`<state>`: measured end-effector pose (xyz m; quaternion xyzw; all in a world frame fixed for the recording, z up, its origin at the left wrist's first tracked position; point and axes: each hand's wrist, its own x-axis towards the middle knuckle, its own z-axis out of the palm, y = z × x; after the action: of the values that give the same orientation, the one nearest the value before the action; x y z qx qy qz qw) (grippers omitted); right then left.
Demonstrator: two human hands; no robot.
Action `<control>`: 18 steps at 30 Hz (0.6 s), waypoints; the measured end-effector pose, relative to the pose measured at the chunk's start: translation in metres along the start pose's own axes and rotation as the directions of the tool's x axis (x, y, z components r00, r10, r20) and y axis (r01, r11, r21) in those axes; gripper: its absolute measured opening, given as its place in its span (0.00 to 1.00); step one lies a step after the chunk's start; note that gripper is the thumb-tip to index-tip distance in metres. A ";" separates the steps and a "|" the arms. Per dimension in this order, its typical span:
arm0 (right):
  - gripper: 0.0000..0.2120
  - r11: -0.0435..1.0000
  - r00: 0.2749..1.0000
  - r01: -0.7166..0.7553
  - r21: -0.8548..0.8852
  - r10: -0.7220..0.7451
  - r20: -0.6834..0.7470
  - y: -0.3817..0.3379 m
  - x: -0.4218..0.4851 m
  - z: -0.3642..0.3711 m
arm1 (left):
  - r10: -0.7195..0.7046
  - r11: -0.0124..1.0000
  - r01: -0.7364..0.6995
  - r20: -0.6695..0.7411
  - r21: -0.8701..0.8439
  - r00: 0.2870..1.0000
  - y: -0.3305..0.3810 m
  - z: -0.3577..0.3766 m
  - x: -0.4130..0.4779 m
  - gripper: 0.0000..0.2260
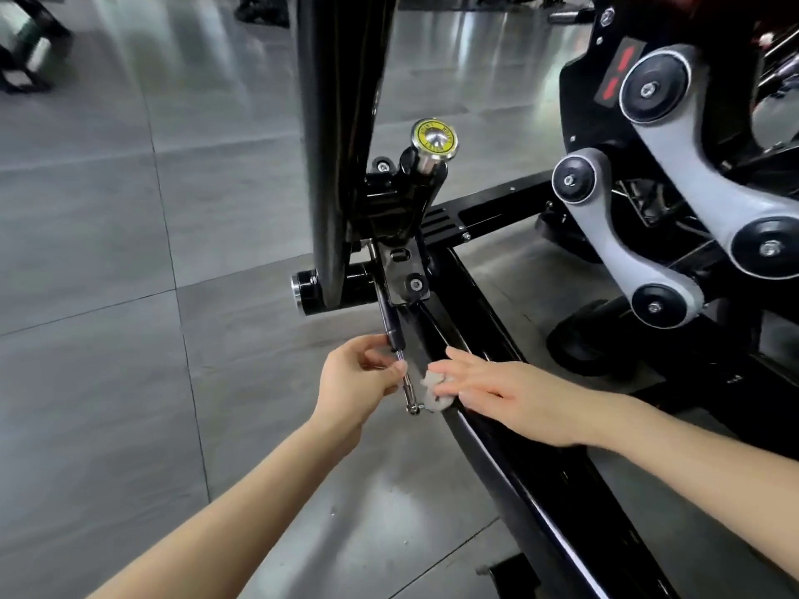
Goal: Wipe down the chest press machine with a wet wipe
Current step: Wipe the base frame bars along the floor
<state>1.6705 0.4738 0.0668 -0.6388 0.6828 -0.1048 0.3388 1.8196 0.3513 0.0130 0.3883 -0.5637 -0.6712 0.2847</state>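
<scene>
The chest press machine's black base rail (510, 443) runs from the centre toward the lower right. A thin chrome gas-strut rod (404, 384) slants down beside it from a black bracket (402, 274). My left hand (359, 382) pinches the rod between thumb and fingers. My right hand (506, 391) lies flat on the rail with straight fingers, pressing a crumpled white wet wipe (432, 393) against the rail next to the rod's lower end.
A black padded upright (341, 136) rises above the bracket, with a yellow-capped adjustment knob (433, 138) beside it. Grey linkage arms with black pivot caps (674, 188) stand at right. Grey tiled floor (108, 296) spreads to the left.
</scene>
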 end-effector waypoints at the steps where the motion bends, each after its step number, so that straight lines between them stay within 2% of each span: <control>1: 0.18 1.000 1.000 -0.010 -0.005 0.010 0.004 0.003 0.008 -0.006 | -0.011 1.000 0.011 0.002 0.010 1.000 0.001 -0.001 0.001 0.14; 6: 0.19 0.973 0.997 -0.074 -0.220 0.067 -0.036 0.017 0.085 -0.024 | -0.076 0.997 0.076 0.039 0.003 0.996 0.004 -0.007 0.006 0.12; 9: 0.19 0.972 0.990 -0.124 -0.200 0.107 -0.096 0.025 0.107 -0.023 | -0.076 0.997 0.076 0.043 0.015 0.996 0.003 -0.009 0.007 0.12; 15: 0.15 0.986 0.991 0.118 -0.117 -0.124 -0.043 0.016 0.027 0.003 | -0.064 0.997 0.063 0.031 0.032 0.997 0.001 -0.008 0.005 0.13; 18: 0.16 0.990 0.990 0.142 -0.009 -0.142 -0.020 0.018 0.004 -0.005 | -0.072 0.996 0.069 0.032 0.061 0.997 0.004 -0.008 0.005 0.13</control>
<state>1.6532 0.4715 0.0590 -0.6861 0.6394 -0.1326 0.3208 1.8234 0.3421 0.0158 0.4046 -0.5742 -0.6703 0.2394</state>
